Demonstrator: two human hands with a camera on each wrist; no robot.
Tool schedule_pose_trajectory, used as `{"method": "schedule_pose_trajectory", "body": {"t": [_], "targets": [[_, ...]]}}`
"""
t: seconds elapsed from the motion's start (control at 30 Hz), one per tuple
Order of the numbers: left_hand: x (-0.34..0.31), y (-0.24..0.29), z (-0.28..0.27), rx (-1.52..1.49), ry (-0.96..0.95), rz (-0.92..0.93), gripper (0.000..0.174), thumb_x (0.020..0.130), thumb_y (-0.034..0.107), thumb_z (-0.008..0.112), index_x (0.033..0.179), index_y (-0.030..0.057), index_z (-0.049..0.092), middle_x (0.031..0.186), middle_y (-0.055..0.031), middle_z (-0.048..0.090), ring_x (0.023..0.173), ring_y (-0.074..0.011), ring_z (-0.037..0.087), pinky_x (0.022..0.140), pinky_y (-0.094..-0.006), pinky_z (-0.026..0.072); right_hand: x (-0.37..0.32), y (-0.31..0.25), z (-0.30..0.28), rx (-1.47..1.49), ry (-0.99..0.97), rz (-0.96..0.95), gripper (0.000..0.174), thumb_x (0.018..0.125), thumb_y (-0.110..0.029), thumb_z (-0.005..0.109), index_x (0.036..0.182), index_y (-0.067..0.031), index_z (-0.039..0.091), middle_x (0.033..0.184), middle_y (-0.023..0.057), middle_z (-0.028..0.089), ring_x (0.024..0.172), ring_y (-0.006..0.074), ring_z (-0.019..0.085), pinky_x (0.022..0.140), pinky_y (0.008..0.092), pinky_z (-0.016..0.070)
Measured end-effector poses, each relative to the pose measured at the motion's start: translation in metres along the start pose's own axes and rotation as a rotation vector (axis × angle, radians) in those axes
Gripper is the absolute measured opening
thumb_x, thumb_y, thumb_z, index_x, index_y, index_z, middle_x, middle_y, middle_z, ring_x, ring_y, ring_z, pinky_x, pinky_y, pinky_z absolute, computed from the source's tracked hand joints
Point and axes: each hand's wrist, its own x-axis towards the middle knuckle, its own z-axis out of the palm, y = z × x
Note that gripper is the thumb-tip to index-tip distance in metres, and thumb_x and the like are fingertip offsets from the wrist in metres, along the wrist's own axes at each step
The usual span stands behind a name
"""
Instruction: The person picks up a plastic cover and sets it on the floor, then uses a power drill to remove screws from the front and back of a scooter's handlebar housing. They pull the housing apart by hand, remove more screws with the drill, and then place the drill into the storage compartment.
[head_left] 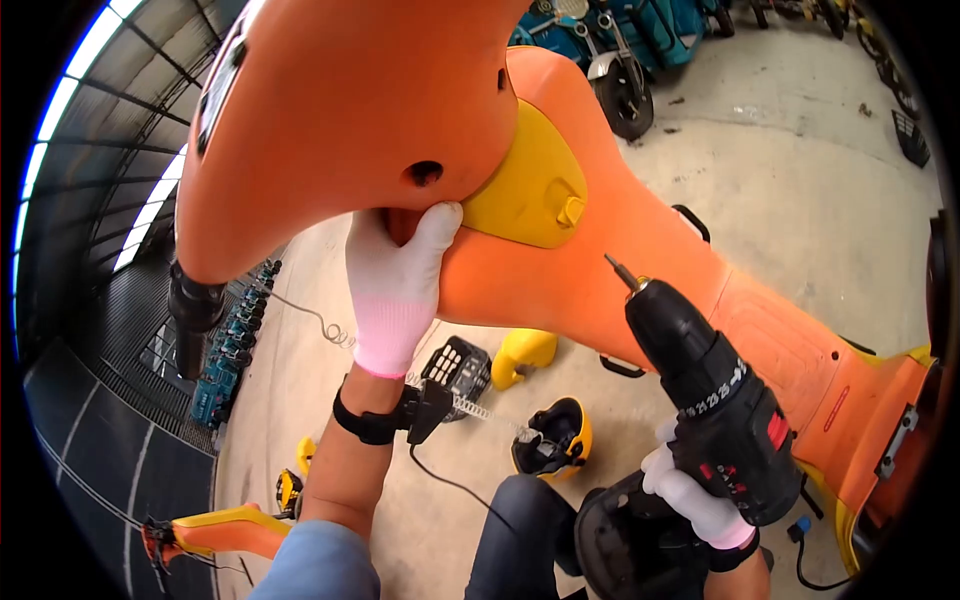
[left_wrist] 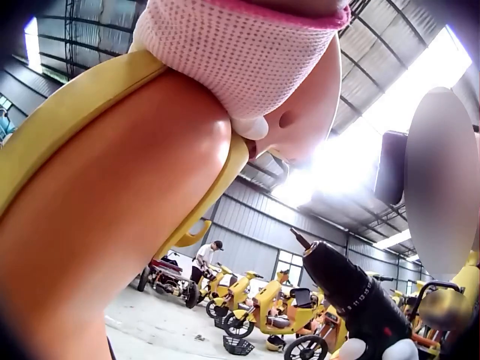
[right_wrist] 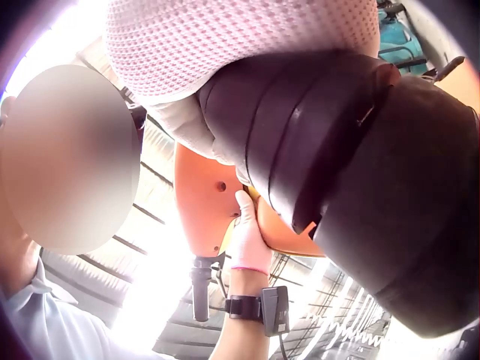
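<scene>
A large orange scooter body [head_left: 620, 250] with a yellow panel [head_left: 535, 190] fills the upper part of the head view. The gloved left hand [head_left: 400, 280] grips the edge of the orange neck, its thumb beside the yellow panel and just below a dark round hole in the front cover [head_left: 330, 130]; its other fingers are hidden behind the body. At the lower right, the gloved right hand [head_left: 695, 495] holds a black power drill [head_left: 710, 400], its bit pointing up and left, apart from the body. The drill also shows in the left wrist view [left_wrist: 349, 292].
On the floor lie a black basket [head_left: 456, 368], a yellow helmet [head_left: 565, 440] and a yellow part [head_left: 525, 355]. A black seat [head_left: 625, 540] is near the person's knee [head_left: 520, 530]. A handlebar grip [head_left: 190, 310] hangs at left. Yellow scooters [left_wrist: 270, 307] and a person [left_wrist: 204, 259] stand farther off.
</scene>
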Motion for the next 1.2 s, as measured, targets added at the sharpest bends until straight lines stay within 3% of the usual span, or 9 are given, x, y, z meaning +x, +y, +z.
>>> {"method": "schedule_pose_trajectory", "body": {"t": [0.13, 0.23, 0.33, 0.43, 0.5, 0.63, 0.73, 0.83, 1.2], "targets": [[0.001, 0.000, 0.001, -0.013, 0.016, 0.013, 0.051, 0.083, 0.021, 0.075, 0.121, -0.0063, 0.055, 0.119, -0.0121, 0.063, 0.110, -0.0178, 0.059, 0.097, -0.0312, 0.0458, 0.013, -0.006, -0.013, 0.383, -0.048, -0.072, 0.040, 0.072, 0.000, 0.062, 0.111, 0.0071, 0.056, 0.074, 0.0072, 0.066, 0.070, 0.0183, 0.065, 0.075, 0.0329, 0.0530], [0.002, -0.004, 0.001, 0.104, -0.018, 0.108, 0.068, 0.088, 0.050, 0.070, 0.121, -0.0086, 0.056, 0.117, -0.0137, 0.062, 0.108, -0.0178, 0.057, 0.095, -0.0311, 0.0452, 0.024, -0.022, -0.016, 0.477, -0.079, -0.080, 0.042, 0.070, 0.002, 0.061, 0.111, 0.0078, 0.056, 0.073, 0.0085, 0.065, 0.067, 0.0186, 0.064, 0.073, 0.0338, 0.0534], [0.009, -0.009, -0.012, 0.244, -0.041, -0.018, 0.073, 0.088, 0.055, 0.069, 0.120, -0.0086, 0.056, 0.116, -0.0130, 0.062, 0.107, -0.0176, 0.056, 0.093, -0.0316, 0.0457, 0.051, -0.030, -0.024, 0.644, -0.190, -0.091, 0.047, 0.069, -0.004, 0.064, 0.115, 0.0067, 0.054, 0.069, 0.0081, 0.061, 0.063, 0.0197, 0.062, 0.071, 0.0359, 0.0539], [0.006, -0.005, 0.000, 0.148, 0.029, 0.023, 0.077, 0.088, 0.060, 0.066, 0.120, -0.0088, 0.057, 0.115, -0.0128, 0.063, 0.105, -0.0173, 0.056, 0.091, -0.0317, 0.0461, 0.084, -0.046, -0.031, 0.769, -0.287, -0.118, 0.049, 0.071, -0.009, 0.062, 0.117, 0.0065, 0.053, 0.062, 0.0061, 0.054, 0.056, 0.0200, 0.057, 0.066, 0.0382, 0.0544], [0.005, -0.004, 0.003, 0.163, 0.041, 0.051, 0.078, 0.088, 0.061, 0.066, 0.120, -0.0091, 0.057, 0.115, -0.0132, 0.063, 0.105, -0.0180, 0.057, 0.092, -0.0319, 0.0460, 0.104, -0.043, -0.034, 0.933, -0.396, -0.161, 0.042, 0.076, -0.004, 0.061, 0.117, 0.0058, 0.055, 0.066, 0.0071, 0.057, 0.060, 0.0181, 0.057, 0.066, 0.0327, 0.0502], [0.005, -0.005, 0.008, 0.176, 0.074, 0.116, 0.078, 0.089, 0.061, 0.065, 0.120, -0.0099, 0.056, 0.116, -0.0146, 0.064, 0.107, -0.0209, 0.058, 0.094, -0.0336, 0.0458, 0.135, -0.038, -0.032, 1.019, -0.508, -0.195, 0.042, 0.075, -0.007, 0.064, 0.115, 0.0044, 0.057, 0.063, 0.0061, 0.054, 0.053, 0.0179, 0.052, 0.061, 0.0333, 0.0487], [0.002, -0.005, 0.005, 0.240, 0.064, 0.058, 0.077, 0.089, 0.059, 0.065, 0.121, -0.0102, 0.056, 0.118, -0.0157, 0.063, 0.110, -0.0225, 0.058, 0.096, -0.0344, 0.0447, 0.146, -0.037, -0.029, 0.937, -0.504, -0.181, 0.049, 0.072, -0.017, 0.068, 0.115, 0.0025, 0.054, 0.060, 0.0036, 0.052, 0.051, 0.0184, 0.054, 0.063, 0.0380, 0.0538], [0.002, -0.004, 0.005, 0.249, 0.056, 0.050, 0.074, 0.091, 0.056, 0.064, 0.123, -0.0104, 0.055, 0.121, -0.0165, 0.062, 0.112, -0.0226, 0.057, 0.098, -0.0341, 0.0434, 0.153, -0.035, -0.027, 0.998, -0.555, -0.166, 0.041, 0.076, -0.009, 0.065, 0.114, 0.0041, 0.058, 0.063, 0.0050, 0.055, 0.054, 0.0167, 0.054, 0.060, 0.0321, 0.0482], [-0.001, -0.003, 0.007, 0.231, 0.062, 0.050, 0.070, 0.093, 0.054, 0.063, 0.120, -0.0093, 0.055, 0.118, -0.0151, 0.062, 0.109, -0.0205, 0.056, 0.096, -0.0342, 0.0432, 0.168, -0.030, -0.028, 0.985, -0.600, -0.182, 0.041, 0.076, -0.011, 0.068, 0.114, 0.0031, 0.060, 0.064, 0.0048, 0.056, 0.054, 0.0159, 0.054, 0.059, 0.0320, 0.0481]]}}
